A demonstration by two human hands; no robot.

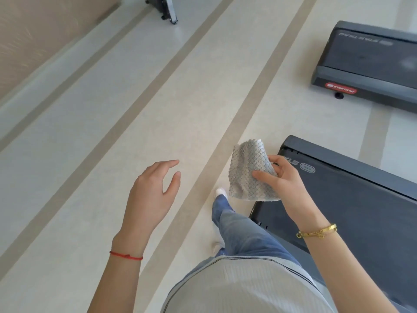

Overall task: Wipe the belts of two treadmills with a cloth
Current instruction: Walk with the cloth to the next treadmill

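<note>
Two treadmills are showing at the right of the view, both dark grey and lying low on the pale floor point(158, 109). The nearer treadmill point(361, 211) is sitting just beside the person's right leg, its belt point(352, 204) running off toward the lower right edge. The farther treadmill point(361, 71) is standing well apart from it, up toward the top right, carrying a red oval badge point(341, 88) on its end cover.

The right hand point(286, 179) is holding a grey-and-white textured cloth point(250, 170) in the air, above the near end of the nearer treadmill; its grip is pinching the cloth, thumb lying across the front and fingers curling behind. The cloth is hanging crumpled and is not touching either belt. A gold bracelet point(317, 231) is circling that wrist.

The left hand point(153, 190) is hovering over the floor, its grip spread and relaxed, holding nothing. A red string point(126, 255) is sitting round that wrist.

The person is wearing blue jeans point(243, 233) and white shoes point(220, 193). Tan stripes are crossing the floor diagonally, and the wheeled foot of another machine point(165, 7) is showing at the top edge.
</note>
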